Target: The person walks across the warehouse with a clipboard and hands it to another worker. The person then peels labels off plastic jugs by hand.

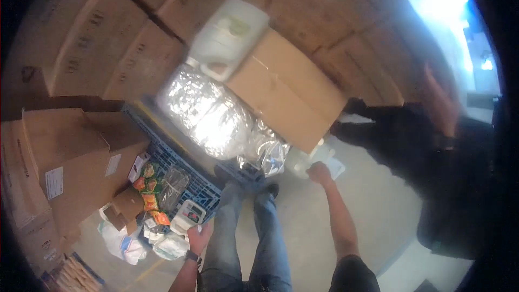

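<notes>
Low on the left, my left hand [200, 236] grips the lower end of a white plastic container [188, 216] with a dark label. My right hand [319, 173] is closed on a pale translucent plastic jug [299, 163], partly hidden below a brown cardboard box [292, 89]. Shiny silver foil bags [208, 113] lie left of that box. Above them, a large translucent jug [230, 35] with a greenish label is tilted. Orange and green packets [150, 186], a clear plastic-wrapped item [174, 186] and a white bag [123, 240] are grouped near my left hand.
Stacked cartons [100, 43] line the back. Open cardboard boxes [65, 157] stand at left beside a blue plastic pallet [162, 148]. Another person in dark clothing [448, 167] is close on the right, an arm reaching toward the brown box. My legs [221, 238] are between my hands.
</notes>
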### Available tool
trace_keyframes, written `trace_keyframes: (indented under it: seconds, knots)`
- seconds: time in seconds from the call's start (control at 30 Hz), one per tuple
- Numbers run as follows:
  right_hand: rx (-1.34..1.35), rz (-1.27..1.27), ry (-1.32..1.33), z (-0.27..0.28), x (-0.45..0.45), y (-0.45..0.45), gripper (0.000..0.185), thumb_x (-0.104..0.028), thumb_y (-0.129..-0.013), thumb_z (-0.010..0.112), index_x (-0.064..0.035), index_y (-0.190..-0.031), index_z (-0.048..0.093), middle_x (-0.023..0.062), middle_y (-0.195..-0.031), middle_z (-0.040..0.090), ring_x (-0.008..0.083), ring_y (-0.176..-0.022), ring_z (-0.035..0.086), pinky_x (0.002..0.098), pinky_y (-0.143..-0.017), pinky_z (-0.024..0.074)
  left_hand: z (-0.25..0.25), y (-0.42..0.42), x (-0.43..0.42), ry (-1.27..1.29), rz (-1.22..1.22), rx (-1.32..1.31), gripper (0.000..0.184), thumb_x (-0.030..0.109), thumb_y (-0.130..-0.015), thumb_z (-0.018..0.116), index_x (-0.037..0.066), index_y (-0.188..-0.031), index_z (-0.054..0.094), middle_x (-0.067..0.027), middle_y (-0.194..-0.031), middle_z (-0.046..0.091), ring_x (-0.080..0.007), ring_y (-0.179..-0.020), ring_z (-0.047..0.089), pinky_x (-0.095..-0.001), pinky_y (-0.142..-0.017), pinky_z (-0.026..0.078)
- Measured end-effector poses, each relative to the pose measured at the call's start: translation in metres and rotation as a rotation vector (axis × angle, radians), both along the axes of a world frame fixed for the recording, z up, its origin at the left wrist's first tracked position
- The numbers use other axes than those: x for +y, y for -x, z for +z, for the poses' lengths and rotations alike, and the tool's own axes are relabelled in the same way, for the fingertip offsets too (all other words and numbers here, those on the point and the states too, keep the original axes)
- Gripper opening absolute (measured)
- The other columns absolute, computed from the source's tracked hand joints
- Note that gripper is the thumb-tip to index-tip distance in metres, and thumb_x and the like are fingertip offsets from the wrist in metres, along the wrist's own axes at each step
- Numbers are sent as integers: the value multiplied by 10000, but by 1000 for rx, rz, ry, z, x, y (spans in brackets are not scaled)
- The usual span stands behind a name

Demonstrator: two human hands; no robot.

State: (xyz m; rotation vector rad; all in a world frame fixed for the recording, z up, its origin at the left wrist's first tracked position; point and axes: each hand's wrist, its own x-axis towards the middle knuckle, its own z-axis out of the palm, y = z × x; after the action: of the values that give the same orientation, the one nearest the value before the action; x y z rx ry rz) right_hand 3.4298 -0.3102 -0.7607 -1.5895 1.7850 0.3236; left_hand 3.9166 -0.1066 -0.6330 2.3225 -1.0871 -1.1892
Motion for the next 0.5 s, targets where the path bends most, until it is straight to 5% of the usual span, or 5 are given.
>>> trace_keyframes:
  seconds: [0.2,0.3,0.4,0.47,0.5]
  knots:
    - [-222,-138,253,131,-138,-103,276,-286,-847,635,-33,-953,665,197,-852,669,378,-817,647,486,-750,499,-2,21,-188,218,128,191,404,330,-896,702,24,-639,641,-75,-537,605,-156,-466,547,-365,-494,407]
    - [-309,-131,347,165,-171,-155,219,-216,-865,628,-18,-951,662,162,-810,675,347,-769,660,448,-721,508,-3,35,-318,420,96,145,323,309,-889,710,-5,-839,655,-58,-695,631,-155,-646,582,-352,-581,457]
    - [-582,-150,330,179,-155,-187,174,-180,-885,630,-16,-934,659,130,-801,684,280,-742,670,389,-679,513,-47,58,-433,352,435,304,651,494,-779,775,-78,-1053,628,-167,-1030,650,-257,-877,621,-409,-776,500]
    - [-625,-27,243,187,-129,-195,124,-135,-915,617,-30,-965,660,37,-851,684,117,-757,628,270,-652,498,-58,64,-484,496,467,626,561,379,-719,828,-58,-1024,653,-172,-1004,681,-263,-897,647,-400,-773,500]
    - [-612,-16,221,184,-114,-194,124,-135,-915,617,-30,-965,660,37,-851,684,117,-757,628,270,-652,498,-59,65,-500,385,396,442,381,229,-767,819,8,-1043,677,-89,-972,706,-174,-861,654,-336,-747,518]
